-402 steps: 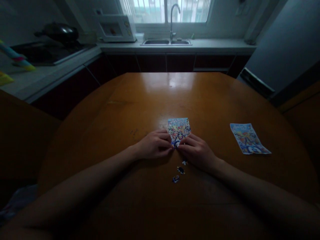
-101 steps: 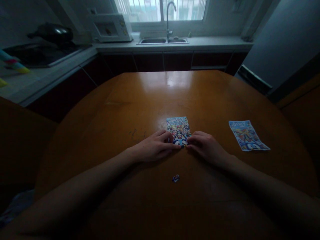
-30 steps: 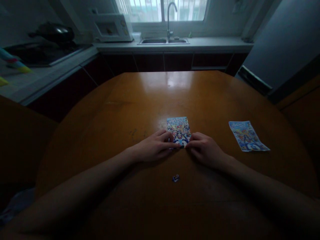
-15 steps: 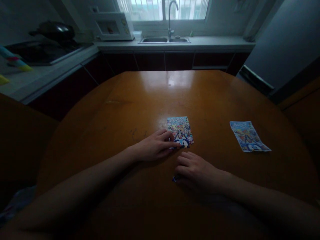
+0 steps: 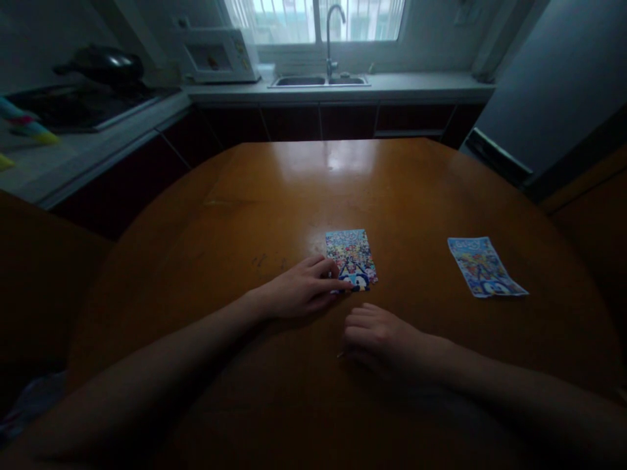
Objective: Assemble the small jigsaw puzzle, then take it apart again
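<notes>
Puzzle (image 5: 360, 251) lies on the table (image 5: 245, 228), and our left hand (image 5: 306, 287) rests over its near left corner, thumb and finger spread apart, pressing rather than grasping, as we judge. Our right hand (image 5: 379, 336) is curled nearer to us, apart from the left one; a thin sliver, probably a piece (image 5: 339, 356), shows at its fingertips, but whether it is gripped we cannot tell. If these fingers catch only an edge, it could slip away. If our left hand pushes sideways, the joints could open. The sheet (image 5: 484, 267) lies well apart.
</notes>
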The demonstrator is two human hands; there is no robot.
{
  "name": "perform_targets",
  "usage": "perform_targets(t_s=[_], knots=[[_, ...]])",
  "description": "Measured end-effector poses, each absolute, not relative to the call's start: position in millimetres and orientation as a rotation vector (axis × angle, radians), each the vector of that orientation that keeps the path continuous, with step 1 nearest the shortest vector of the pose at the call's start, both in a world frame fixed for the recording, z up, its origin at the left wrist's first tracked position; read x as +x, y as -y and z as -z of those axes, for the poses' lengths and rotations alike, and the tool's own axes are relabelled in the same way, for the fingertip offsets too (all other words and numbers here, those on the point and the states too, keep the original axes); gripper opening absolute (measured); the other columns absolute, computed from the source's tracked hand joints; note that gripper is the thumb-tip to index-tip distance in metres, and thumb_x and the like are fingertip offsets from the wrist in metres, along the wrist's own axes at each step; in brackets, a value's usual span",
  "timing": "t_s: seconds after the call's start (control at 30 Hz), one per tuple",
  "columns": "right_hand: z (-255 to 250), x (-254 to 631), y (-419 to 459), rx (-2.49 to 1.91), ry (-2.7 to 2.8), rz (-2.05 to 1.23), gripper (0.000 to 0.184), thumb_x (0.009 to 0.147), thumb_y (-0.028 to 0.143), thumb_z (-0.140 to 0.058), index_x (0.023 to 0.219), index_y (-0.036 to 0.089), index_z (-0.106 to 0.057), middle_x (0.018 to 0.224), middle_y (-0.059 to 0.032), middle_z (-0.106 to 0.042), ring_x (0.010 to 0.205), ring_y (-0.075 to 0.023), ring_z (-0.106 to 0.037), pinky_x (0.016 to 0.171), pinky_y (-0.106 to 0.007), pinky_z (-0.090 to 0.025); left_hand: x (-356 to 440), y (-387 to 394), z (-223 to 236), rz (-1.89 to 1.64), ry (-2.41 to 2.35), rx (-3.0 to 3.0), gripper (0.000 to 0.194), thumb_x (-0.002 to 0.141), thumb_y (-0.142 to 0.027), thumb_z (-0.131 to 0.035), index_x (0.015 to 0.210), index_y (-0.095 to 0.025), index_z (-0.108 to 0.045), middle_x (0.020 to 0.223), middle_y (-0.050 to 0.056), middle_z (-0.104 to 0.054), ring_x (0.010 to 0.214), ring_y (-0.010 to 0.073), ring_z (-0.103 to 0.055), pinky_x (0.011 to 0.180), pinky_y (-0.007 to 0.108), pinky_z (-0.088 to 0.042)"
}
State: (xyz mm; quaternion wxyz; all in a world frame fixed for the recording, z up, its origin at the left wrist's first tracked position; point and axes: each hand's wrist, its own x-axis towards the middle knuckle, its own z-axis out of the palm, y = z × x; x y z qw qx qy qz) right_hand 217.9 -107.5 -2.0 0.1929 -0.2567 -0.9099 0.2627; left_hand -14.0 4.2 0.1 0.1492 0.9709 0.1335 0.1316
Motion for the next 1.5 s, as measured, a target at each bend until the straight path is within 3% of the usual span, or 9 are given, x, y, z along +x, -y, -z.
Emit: perform_targets(t_s=[0.17, 0.3, 0.47, 0.7, 1.13, 1.5], knots=[[-14.8, 241.8, 88.7, -1.006, 2.126, -0.916, 0.010, 0.093, 0.013, -0.057, 0.093, 0.017, -0.065, 0.088, -0.0046, -0.068, 0.079, -0.0156, -0.061, 0.073, -0.028, -0.049, -14.2, -3.6, -0.6, -0.352, -0.397, 2.801, 0.038, 0.100, -0.028, -0.054, 0.137, -0.028, -0.061, 0.113, 0.011, -0.057, 0.107, 0.0248, -0.050, 0.098, 0.041, -0.049], [-19.2, 265.1, 68.2, -1.306, 1.896, -0.981, 0.007, 0.090, 0.019, -0.064, 0.089, 0.018, -0.071, 0.084, -0.0034, -0.073, 0.079, -0.0174, -0.066, 0.074, -0.030, -0.051, -13.5, -2.6, -3.6, -0.352, -0.407, 2.794, 0.038, 0.100, -0.027, -0.052, 0.137, -0.029, -0.061, 0.113, 0.011, -0.056, 0.107, 0.0250, -0.050, 0.099, 0.042, -0.049], [-11.5, 270.8, 58.5, -1.417, 1.835, -1.021, 0.012, 0.089, 0.019, -0.065, 0.089, 0.018, -0.077, 0.087, -0.0065, -0.079, 0.080, -0.0203, -0.071, 0.076, -0.034, -0.054, -12.4, -2.4, -6.6, -0.357, -0.407, 2.782, 0.036, 0.101, -0.029, -0.051, 0.135, -0.026, -0.063, 0.109, 0.011, -0.057, 0.102, 0.0242, -0.050, 0.093, 0.040, -0.051], [-4.7, 263.0, 61.1, -1.464, 1.862, -0.971, 0.012, 0.088, 0.018, -0.068, 0.091, 0.019, -0.079, 0.089, -0.0061, -0.080, 0.081, -0.0203, -0.073, 0.077, -0.034, -0.054, -12.3, -3.1, -4.8, -0.352, -0.403, 2.781, 0.037, 0.100, -0.027, -0.053, 0.136, -0.028, -0.063, 0.112, 0.012, -0.057, 0.108, 0.0253, -0.051, 0.098, 0.043, -0.050], [-5.1, 254.5, 63.3, -1.513, 1.955, -0.826, 0.014, 0.087, 0.015, -0.065, 0.088, 0.020, -0.078, 0.087, -0.0053, -0.079, 0.077, -0.0187, -0.071, 0.072, -0.032, -0.051, -13.1, -3.9, -3.3, -0.354, -0.388, 2.781, 0.038, 0.100, -0.027, -0.054, 0.137, -0.029, -0.061, 0.117, 0.012, -0.057, 0.110, 0.0259, -0.051, 0.099, 0.043, -0.049], [-2.5, 251.6, 62.9, -1.619, 1.937, -0.777, 0.003, 0.085, 0.019, -0.067, 0.087, 0.019, -0.070, 0.073, -0.0015, -0.070, 0.062, -0.0141, -0.059, 0.058, -0.026, -0.042, -13.8, -3.9, -2.7, -0.344, -0.400, 2.787, 0.039, 0.099, -0.027, -0.054, 0.138, -0.029, -0.060, 0.118, 0.012, -0.056, 0.110, 0.0254, -0.050, 0.100, 0.043, -0.049]])
